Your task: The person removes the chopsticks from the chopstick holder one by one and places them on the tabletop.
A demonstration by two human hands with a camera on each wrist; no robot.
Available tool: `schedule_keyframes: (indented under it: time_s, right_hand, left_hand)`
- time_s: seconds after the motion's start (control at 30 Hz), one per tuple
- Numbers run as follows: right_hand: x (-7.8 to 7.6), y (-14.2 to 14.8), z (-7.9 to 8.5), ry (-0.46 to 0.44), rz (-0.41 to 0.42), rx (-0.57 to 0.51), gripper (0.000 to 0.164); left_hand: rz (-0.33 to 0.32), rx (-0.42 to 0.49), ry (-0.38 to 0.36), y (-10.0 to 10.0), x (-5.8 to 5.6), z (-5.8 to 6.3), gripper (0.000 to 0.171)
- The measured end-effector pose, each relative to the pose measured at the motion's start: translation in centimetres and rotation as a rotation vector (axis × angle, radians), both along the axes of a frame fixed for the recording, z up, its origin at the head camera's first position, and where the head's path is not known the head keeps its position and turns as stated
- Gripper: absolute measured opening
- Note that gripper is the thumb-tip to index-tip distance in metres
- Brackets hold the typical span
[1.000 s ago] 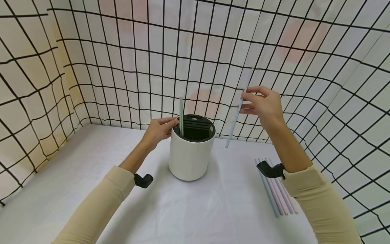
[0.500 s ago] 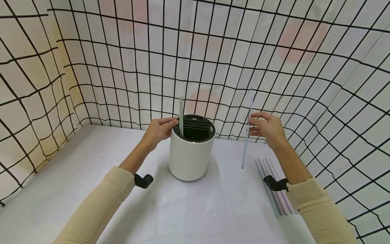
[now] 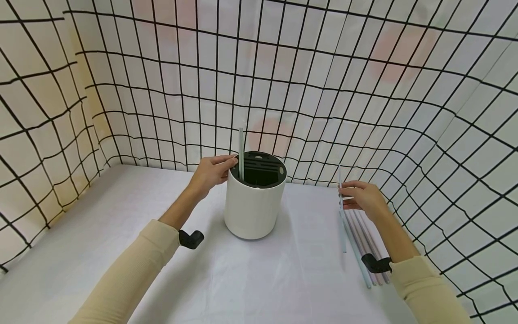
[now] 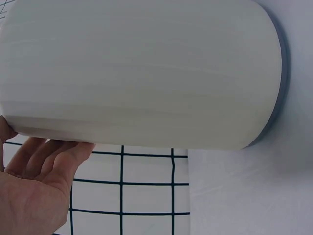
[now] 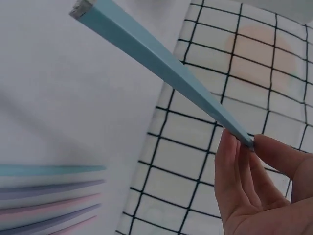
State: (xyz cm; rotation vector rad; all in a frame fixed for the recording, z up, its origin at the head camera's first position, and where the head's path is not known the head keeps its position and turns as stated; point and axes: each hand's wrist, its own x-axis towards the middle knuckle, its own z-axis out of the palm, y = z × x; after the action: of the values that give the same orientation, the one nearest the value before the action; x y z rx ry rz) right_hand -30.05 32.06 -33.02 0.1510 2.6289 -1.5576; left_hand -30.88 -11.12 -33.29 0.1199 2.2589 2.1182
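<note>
My left hand (image 3: 211,174) holds the white cylindrical pen holder (image 3: 253,213) at its upper left, thumb at the black rim. In the left wrist view, curled fingers (image 4: 63,161) touch the white wall (image 4: 146,73). Grey-green sticks (image 3: 241,155) stand upright inside at the left; how many is hard to tell. Over to the right, my right hand (image 3: 366,198) pinches a light blue faceted stick (image 5: 171,73) near its upper end, between thumb and fingertips. Its lower end hangs just left of several pastel sticks (image 3: 364,252) lying side by side on the table.
Black wire grid panels (image 3: 170,94) stand round the back and both sides, with pale cloth behind. A white cloth (image 3: 259,283) covers the table. Each wrist wears a black camera mount (image 3: 191,239).
My right hand has moved down and to the right with the light blue stick, from high beside the back grid to the row of sticks. The left hand and pen holder stay put.
</note>
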Motion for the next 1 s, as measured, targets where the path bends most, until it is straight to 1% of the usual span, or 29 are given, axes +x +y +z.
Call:
schedule_keyframes:
  time_s: [0.23,0.5,0.7,0.9,1.0]
  right_hand:
    - [0.1,2.4,-3.1,-0.048,0.041,0.052,0.052]
    - [0.3,4.1,-6.4,-0.152,-0.005,0.048,0.049]
    - [0.7,4.8,-7.8,-0.192,0.005,0.061,0.049]
    - [0.5,5.1,-9.0,-0.238,-0.03,0.059,0.051]
    - [0.4,5.2,-9.7,-0.242,-0.032,0.077,0.049]
  left_hand:
    - [0.006,0.011,-0.004,-0.1,0.0,-0.2,0.047]
    - [0.003,0.016,-0.005,0.2,-0.1,-0.3,0.047]
    - [-0.002,0.022,0.004,0.2,-0.1,-0.3,0.047]
    - [0.003,0.012,0.009,0.1,0.0,-0.2,0.048]
    - [0.005,0.018,0.008,0.1,0.0,-0.1,0.047]
